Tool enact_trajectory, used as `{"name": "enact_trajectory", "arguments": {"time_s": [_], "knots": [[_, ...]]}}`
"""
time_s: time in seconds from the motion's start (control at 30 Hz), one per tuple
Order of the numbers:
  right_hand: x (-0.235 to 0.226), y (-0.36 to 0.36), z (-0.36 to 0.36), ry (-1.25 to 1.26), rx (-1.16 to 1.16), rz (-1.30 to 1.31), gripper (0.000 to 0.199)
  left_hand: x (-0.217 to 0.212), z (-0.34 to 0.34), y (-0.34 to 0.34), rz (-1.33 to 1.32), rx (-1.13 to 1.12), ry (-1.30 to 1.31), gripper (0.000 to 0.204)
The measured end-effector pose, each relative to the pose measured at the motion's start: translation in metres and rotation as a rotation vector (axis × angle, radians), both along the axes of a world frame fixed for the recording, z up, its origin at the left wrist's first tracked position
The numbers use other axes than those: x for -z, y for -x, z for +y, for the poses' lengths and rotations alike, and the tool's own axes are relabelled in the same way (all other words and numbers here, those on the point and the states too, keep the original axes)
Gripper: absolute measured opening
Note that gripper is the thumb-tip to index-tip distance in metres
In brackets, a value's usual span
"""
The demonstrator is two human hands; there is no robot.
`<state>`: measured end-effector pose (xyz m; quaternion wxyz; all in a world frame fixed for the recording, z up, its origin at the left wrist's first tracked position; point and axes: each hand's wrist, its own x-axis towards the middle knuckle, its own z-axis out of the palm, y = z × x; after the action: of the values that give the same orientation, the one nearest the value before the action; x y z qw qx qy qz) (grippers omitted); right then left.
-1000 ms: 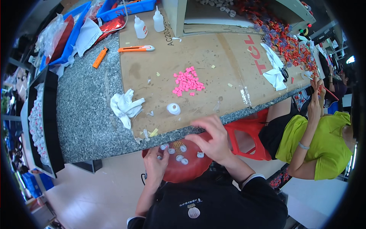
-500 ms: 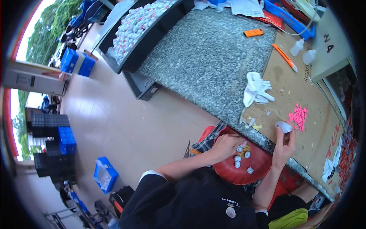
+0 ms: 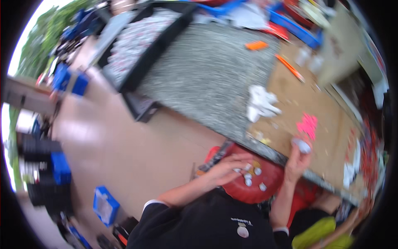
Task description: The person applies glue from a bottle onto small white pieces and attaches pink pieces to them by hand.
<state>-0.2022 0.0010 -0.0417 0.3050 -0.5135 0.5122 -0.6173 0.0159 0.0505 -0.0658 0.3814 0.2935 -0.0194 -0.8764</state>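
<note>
White bottle (image 3: 302, 146): with right hand (image 3: 297, 162) grasps beside red bowl (image 3: 271, 172); above bowl, now spreads left hand (image 3: 228, 169) wider, cannot tell grip.

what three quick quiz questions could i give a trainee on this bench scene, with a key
1. Multiple choice: the right hand holds
A) the orange cutter
B) a white bottle
C) the white cloth

2. True or false: the pink pieces lie clustered on the brown cardboard.

3. Fill in: the left hand is partly over a red ____.

Key: 1 B; 2 true; 3 basin.
</note>
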Motion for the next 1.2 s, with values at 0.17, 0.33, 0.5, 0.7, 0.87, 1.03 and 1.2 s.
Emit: {"name": "enact_trajectory", "arguments": {"time_s": [0.17, 0.33, 0.5, 0.7, 0.87, 1.03, 1.2], "knots": [[-0.026, -0.004, 0.003, 0.043, -0.017, 0.171, 0.037, -0.02, -0.002, -0.009, 0.046, -0.042, 0.105, 0.031], [-0.04, 0.003, 0.053, -0.017, 0.038, -0.053, 0.04, -0.024, -0.002, -0.001, -0.181, 0.03, 0.089, 0.035], [-0.044, 0.02, 0.088, -0.094, -0.139, 0.253, 0.038, -0.034, -0.002, 0.011, -0.084, 0.097, 0.14, 0.039], [-0.043, 0.013, 0.088, -0.162, -0.145, 0.183, 0.036, -0.031, 0.001, 0.014, -0.102, 0.145, 0.219, 0.042], [-0.043, 0.013, 0.082, -0.14, -0.171, 0.194, 0.035, -0.039, -0.003, 0.017, -0.045, 0.108, 0.166, 0.043], [-0.031, 0.008, 0.082, -0.22, -0.112, -0.087, 0.038, -0.043, -0.002, 0.019, -0.128, 0.153, 0.254, 0.042], [-0.03, 0.007, 0.083, -0.242, -0.131, -0.145, 0.038, -0.04, 0.0, 0.018, -0.029, 0.104, 0.07, 0.04]]}}
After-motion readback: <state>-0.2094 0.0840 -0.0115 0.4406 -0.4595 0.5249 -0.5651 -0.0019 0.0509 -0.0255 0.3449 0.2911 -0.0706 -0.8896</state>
